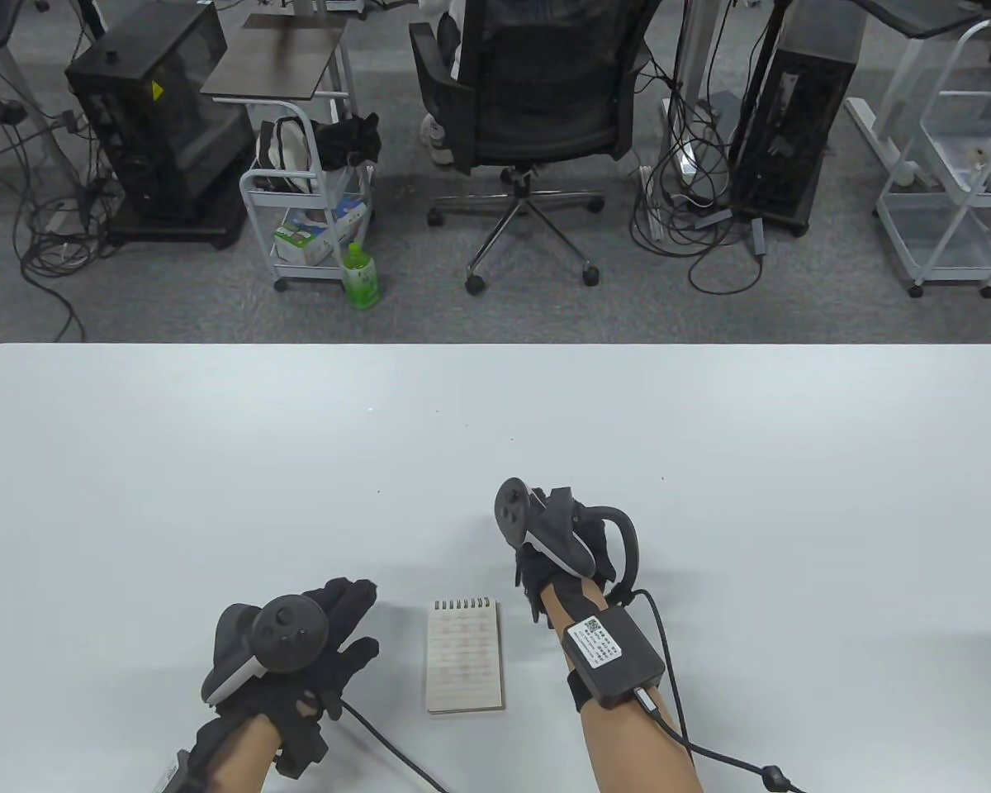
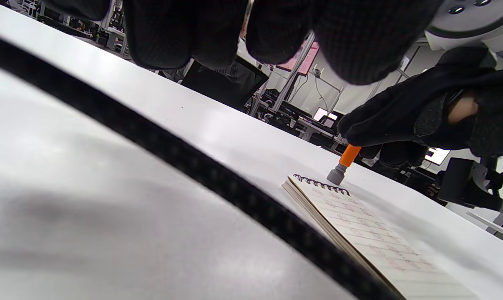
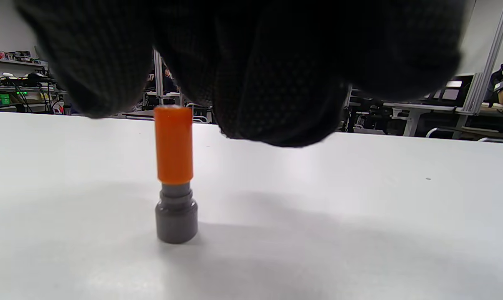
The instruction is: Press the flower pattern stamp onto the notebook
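A small spiral notebook [image 1: 464, 657] lies on the white table [image 1: 215, 462], its lined page faintly covered in pink stamped marks; it also shows in the left wrist view [image 2: 372, 233]. The flower stamp [image 3: 174, 175], with an orange handle and grey base, stands upright on the table just beyond the notebook's top right corner [image 2: 344, 164]. My right hand [image 1: 528, 570] is over the stamp and hides it in the table view; its fingers [image 3: 276, 75] hang just above and behind the stamp and do not wrap it. My left hand [image 1: 330, 636] rests flat on the table left of the notebook, fingers spread, holding nothing.
A black glove cable [image 1: 380, 735] runs from my left wrist across the table toward the near edge. Beyond the table's far edge are an office chair [image 1: 537, 107], a white cart [image 1: 314, 206] and a green bottle [image 1: 362, 277] on the floor.
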`<control>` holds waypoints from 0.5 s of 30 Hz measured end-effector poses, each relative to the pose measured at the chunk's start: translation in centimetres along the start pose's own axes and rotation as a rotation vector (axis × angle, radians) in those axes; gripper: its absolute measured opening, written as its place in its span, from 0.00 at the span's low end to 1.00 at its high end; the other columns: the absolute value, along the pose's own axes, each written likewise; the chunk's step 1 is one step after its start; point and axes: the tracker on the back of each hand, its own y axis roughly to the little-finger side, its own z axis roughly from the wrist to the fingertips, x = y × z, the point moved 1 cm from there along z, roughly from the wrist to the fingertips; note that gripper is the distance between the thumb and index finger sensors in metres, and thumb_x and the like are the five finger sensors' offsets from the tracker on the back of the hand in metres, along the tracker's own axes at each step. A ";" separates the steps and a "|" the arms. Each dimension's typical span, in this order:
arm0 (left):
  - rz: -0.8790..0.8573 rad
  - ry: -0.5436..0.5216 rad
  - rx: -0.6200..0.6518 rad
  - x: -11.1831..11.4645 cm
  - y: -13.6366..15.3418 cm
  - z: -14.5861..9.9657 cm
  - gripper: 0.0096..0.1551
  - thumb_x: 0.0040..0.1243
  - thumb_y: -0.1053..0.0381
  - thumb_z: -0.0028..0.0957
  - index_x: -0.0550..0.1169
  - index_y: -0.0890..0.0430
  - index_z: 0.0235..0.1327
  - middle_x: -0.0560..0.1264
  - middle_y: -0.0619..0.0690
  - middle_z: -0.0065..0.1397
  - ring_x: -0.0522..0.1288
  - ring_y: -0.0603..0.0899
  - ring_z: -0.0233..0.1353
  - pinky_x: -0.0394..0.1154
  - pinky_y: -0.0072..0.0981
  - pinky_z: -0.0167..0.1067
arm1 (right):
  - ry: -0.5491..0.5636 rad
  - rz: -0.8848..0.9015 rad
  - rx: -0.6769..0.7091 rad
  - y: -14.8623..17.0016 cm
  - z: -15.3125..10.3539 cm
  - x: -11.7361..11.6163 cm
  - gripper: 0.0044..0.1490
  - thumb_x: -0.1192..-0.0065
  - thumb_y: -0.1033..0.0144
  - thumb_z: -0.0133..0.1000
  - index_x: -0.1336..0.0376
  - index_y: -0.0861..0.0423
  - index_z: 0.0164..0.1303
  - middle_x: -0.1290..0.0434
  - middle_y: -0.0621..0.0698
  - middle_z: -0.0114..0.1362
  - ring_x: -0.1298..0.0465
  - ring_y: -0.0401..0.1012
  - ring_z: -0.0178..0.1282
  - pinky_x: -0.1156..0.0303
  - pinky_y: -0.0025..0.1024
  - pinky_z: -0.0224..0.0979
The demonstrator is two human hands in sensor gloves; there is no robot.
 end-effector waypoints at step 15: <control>-0.012 0.013 0.006 0.2 -0.3 0.1 0.42 0.59 0.41 0.45 0.66 0.55 0.73 0.62 0.63 0.76 0.65 0.74 0.73 0.55 0.76 0.63 | 0.061 0.088 0.066 0.6 -1.4 1.7 0.29 0.25 0.60 0.45 0.27 0.52 0.57 0.18 0.57 0.51 0.14 0.47 0.37 0.20 0.43 0.41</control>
